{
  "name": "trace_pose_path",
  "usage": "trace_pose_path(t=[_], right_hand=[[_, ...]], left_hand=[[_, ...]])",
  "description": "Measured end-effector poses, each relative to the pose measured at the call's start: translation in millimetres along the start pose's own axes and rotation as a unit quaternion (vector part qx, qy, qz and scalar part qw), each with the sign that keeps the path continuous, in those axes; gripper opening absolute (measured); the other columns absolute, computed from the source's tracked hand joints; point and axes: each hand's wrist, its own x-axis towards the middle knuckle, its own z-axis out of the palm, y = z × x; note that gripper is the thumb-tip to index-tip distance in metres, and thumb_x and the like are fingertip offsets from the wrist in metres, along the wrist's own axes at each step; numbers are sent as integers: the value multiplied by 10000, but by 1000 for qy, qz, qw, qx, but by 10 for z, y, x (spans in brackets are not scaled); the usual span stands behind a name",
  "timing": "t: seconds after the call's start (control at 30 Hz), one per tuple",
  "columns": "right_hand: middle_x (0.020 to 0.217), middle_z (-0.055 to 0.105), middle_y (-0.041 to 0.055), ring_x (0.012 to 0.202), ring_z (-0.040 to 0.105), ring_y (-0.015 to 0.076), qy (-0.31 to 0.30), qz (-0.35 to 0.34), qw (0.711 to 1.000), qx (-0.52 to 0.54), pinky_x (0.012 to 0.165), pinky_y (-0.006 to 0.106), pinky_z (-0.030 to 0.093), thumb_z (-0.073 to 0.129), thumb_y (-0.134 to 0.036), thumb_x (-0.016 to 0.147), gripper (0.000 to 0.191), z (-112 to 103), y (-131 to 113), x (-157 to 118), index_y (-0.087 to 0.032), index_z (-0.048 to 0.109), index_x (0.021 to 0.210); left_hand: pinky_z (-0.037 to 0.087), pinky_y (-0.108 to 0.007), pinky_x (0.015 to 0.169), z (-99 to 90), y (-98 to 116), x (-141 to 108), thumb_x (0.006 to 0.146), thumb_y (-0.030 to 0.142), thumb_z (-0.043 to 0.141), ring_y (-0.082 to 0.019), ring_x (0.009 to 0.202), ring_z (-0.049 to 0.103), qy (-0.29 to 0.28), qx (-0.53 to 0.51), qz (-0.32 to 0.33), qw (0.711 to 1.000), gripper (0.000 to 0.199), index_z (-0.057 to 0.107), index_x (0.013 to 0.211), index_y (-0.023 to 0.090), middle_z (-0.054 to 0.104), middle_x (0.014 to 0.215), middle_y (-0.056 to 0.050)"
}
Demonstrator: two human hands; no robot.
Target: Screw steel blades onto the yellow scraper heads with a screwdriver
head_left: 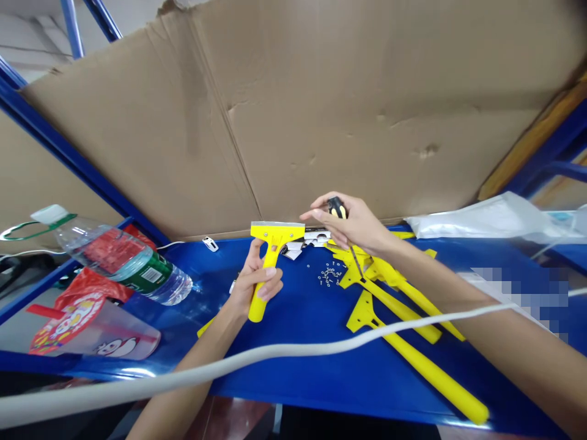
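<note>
A: What's on the left?
B: The left hand [254, 275] wraps closed around a yellow scraper [270, 260], held upright above the blue table [298, 391].
A: And rightward?
B: The right hand [355, 223] grips a black-and-yellow screwdriver [337, 209], above loose screws [329, 274] and more yellow scrapers [413, 354].

Pixelated patch [520, 299] on right blurs tabletop [293, 382]; loose fasteners [329, 274] too small to identify type.
</note>
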Motion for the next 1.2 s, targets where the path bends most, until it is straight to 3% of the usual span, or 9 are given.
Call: trace_pose_path(t=[0.1,0.17,0.33,0.47,0.57,0.7,0.87,1.03,1.2], right_hand=[[776,777,18,378,435,70,5,-6,990,-144,363,262,327,786,-538,947,334,-208,-135,16,-225,699,1023],[889,791,26,440,495,84,-3,-28,972,-233,414,277,369,774,-543,948,318,-339,-196,32,-233,725,1000],[942,792,44,813,702,208,-73,-53,895,-436,720,331,485,737,-421,975,196,-521,-70,85,-225,748,985],[1099,810,115,999,747,282,-123,5,850,-512,823,350,492,682,-378,1022,227,-367,301,76,-199,733,1151],[1255,782,187,1165,732,350,-129,41,840,-525,904,370,507,687,-464,1020,353,-128,548,58,-179,726,1224],[1225,782,227,1119,749,355,-106,76,846,-517,864,363,529,621,-599,1032,496,148,704,135,-144,732,1194],[1040,797,236,959,769,341,-99,156,844,-504,732,343,547,677,-768,923,652,349,755,382,-128,763,1006],[839,795,170,626,715,218,-117,234,844,-468,560,309,549,794,-574,919,459,479,784,515,-116,777,913],[885,821,138,531,652,153,-105,263,853,-438,501,270,539,770,-348,957,247,526,818,540,-101,766,971]], left_hand=[[390,-177,387,1,-32,35,807,174,871,-32,407,483,10,56,18,998,674,542,1361,374,678,909,46],[440,-198,407,-10,-50,58,830,198,871,-78,448,574,10,103,25,994,618,513,1317,325,706,913,26],[503,-233,465,-30,-53,121,832,277,892,-140,514,655,56,164,52,983,651,479,1335,255,725,836,4],[515,-225,502,-56,-59,183,777,283,918,-123,571,667,141,155,111,972,637,511,1265,248,751,936,-15],[516,-224,514,-101,-63,220,779,331,925,-127,598,685,193,157,136,959,599,536,1225,238,766,963,-31],[522,-228,528,-185,-52,249,795,384,927,-140,646,714,223,157,155,950,559,585,1208,225,786,1021,-62],[513,-220,515,-252,-14,264,771,385,946,-143,738,737,243,130,183,944,551,609,1180,234,773,1161,-71],[516,-229,519,-274,60,253,763,375,950,-142,735,733,259,117,198,938,571,616,1203,231,771,1145,-64],[512,-225,513,-344,155,255,757,361,953,-144,734,739,274,107,228,928,581,609,1206,232,775,1209,-86]])
